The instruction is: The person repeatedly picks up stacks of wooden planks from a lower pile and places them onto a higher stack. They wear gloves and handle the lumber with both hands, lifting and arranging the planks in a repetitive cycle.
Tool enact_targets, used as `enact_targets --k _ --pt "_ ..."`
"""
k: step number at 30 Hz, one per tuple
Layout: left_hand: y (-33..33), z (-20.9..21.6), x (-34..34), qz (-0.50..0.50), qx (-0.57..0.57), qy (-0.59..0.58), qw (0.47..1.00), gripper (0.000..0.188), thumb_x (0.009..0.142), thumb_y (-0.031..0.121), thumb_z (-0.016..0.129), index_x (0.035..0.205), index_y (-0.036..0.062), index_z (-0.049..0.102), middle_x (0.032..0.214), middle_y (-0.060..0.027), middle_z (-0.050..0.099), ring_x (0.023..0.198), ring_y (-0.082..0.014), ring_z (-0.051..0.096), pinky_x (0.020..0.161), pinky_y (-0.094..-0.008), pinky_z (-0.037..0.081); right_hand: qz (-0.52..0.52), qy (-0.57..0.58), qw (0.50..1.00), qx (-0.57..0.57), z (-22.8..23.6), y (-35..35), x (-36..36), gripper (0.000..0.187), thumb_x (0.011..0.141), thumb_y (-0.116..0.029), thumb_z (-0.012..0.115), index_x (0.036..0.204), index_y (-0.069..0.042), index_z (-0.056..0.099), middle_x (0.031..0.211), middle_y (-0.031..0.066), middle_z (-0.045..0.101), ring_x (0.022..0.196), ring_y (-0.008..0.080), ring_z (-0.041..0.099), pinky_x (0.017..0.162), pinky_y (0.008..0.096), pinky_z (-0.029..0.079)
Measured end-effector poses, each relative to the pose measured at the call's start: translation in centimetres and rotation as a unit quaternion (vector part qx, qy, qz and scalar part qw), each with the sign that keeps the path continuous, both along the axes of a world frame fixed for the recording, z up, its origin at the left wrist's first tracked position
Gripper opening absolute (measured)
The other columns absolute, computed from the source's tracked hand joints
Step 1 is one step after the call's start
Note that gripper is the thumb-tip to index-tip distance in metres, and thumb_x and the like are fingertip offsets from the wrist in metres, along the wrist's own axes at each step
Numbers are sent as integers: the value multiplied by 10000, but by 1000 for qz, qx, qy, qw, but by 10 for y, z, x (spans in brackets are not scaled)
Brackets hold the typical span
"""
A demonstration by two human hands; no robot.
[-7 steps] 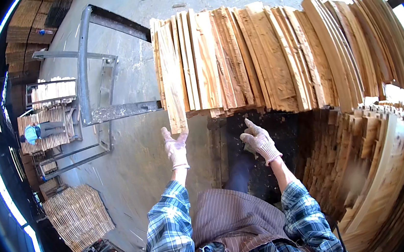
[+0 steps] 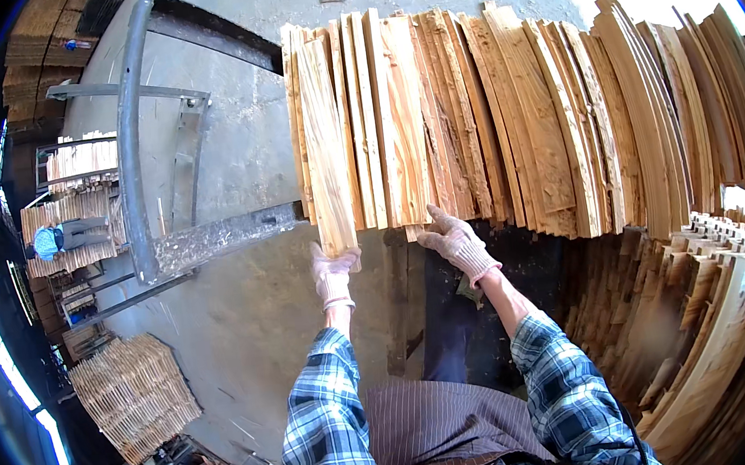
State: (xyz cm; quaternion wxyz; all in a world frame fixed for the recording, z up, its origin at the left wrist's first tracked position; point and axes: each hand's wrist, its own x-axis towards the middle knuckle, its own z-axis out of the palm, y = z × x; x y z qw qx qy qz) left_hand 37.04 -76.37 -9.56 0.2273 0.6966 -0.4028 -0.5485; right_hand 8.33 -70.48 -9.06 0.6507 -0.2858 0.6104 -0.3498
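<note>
Wooden board (image 2: 326, 146), near end apparently in left hand (image 2: 334, 275)

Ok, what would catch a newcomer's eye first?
Probably the row of wooden boards from upper centre to right, then the grey metal frame at upper left. Below, the gloved left hand meets the end of a pale board; the right hand is at the row's edge.

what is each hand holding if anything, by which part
The left hand holds a pale board by its near end. The right hand is at the near edge of the stack; whether it grips cannot be told.
</note>
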Motion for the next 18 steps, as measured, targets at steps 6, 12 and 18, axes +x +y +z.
enact_targets --k 6,12,18 --pt "-30 43 -51 8 9 -108 994 256 826 93 711 981 -65 582 941 -143 650 782 -214 625 663 -318 520 -82 -2 997 16 -33 -56 30 787 836 -200 739 1474 11 329 1330 180 564 1090 200 602 923 279 477" --pt "-8 63 -91 12 -78 -22 997 304 731 30 783 979 -10 611 849 -42 653 729 -106 596 637 -240 494 -84 -117 986 83 -7 -62 31 733 874 -205 684 1468 27 324 1412 209 489 1266 243 509 1028 299 417" --pt "42 96 -137 -5 -46 73 996 400 745 86 826 1060 18 590 920 -27 640 819 -106 618 742 -264 535 -154 -211 963 71 51 -54 9 489 842 -138 736 1262 31 553 1084 124 679 943 167 642 847 279 512"
